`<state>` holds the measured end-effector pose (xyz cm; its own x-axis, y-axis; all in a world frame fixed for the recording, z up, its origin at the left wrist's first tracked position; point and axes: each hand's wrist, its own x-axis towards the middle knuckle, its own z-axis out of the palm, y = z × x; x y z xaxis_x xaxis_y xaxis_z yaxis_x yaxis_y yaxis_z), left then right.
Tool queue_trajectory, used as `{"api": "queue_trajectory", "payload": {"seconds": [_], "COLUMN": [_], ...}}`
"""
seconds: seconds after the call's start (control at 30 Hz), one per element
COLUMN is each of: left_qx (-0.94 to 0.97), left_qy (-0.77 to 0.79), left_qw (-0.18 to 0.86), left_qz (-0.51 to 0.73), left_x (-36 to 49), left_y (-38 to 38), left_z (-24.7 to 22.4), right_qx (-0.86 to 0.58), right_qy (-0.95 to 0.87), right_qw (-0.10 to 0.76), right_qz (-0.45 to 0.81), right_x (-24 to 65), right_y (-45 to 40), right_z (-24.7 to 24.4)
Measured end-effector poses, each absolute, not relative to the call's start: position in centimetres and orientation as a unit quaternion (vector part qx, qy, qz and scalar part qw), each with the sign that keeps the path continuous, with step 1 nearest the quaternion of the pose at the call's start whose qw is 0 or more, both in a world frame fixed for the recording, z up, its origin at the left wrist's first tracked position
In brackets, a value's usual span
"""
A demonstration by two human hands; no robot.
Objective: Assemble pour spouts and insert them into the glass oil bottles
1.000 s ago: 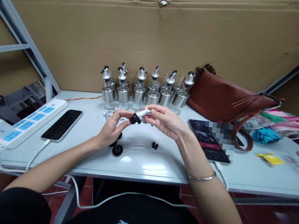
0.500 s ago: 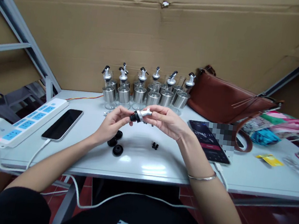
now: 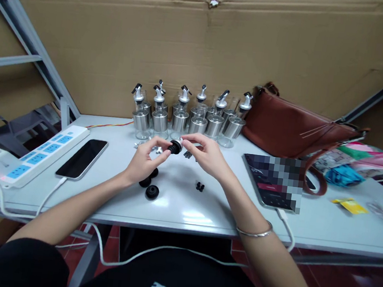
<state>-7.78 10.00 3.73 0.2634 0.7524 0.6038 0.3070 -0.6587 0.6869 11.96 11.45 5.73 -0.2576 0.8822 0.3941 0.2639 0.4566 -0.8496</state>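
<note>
Between my two hands is a bottle pourer (image 3: 175, 147), its ribbed black stopper turned toward me and its silver spout mostly hidden behind. My left hand (image 3: 148, 157) pinches the black stopper between thumb and fingers. At the spout end, the fingers of my right hand (image 3: 202, 152) are closed on the silver part. Several round black stoppers (image 3: 152, 192) lie on the table below my left hand. Small black pieces (image 3: 199, 187) sit below my right hand, and more dark pieces (image 3: 188, 154) lie between the hands. A small silver piece (image 3: 159, 150) shows beside my left fingers.
Several glass-and-steel bottles (image 3: 180, 121) stand along the back, many with pourers on top. A power strip (image 3: 45, 153) and a phone (image 3: 82, 159) lie left. On the right are another phone (image 3: 266, 183), a brown bag (image 3: 295, 123) and a yellow packet (image 3: 350, 205).
The pourer has turned, so its black stopper now faces me and the spout points away. My right hand has shifted its hold around the spout end. The view has moved slightly.
</note>
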Motion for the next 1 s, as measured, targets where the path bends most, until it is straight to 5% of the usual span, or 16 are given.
{"api": "queue_trajectory", "payload": {"seconds": [0.23, 0.47, 0.73, 1.0], "left_qx": [0.764, 0.791, 0.792, 0.833], "left_qy": [0.361, 0.336, 0.341, 0.392], "left_qw": [0.196, 0.145, 0.157, 0.226], "left_qz": [0.497, 0.490, 0.481, 0.319], "left_x": [-7.72, -7.67, -7.71, -7.90], "left_y": [9.91, 9.85, 9.94, 10.15], "left_z": [3.67, 3.92, 3.51, 4.14], "right_qx": [-0.406, -0.381, -0.353, -0.311], "right_qy": [-0.765, -0.767, -0.735, -0.762], "right_qw": [0.427, 0.399, 0.454, 0.426], "right_qz": [0.261, 0.327, 0.360, 0.375], "right_x": [11.54, 11.10, 11.02, 11.16], "right_y": [10.83, 10.55, 10.59, 10.41], "right_z": [5.73, 5.72, 5.79, 5.97]}}
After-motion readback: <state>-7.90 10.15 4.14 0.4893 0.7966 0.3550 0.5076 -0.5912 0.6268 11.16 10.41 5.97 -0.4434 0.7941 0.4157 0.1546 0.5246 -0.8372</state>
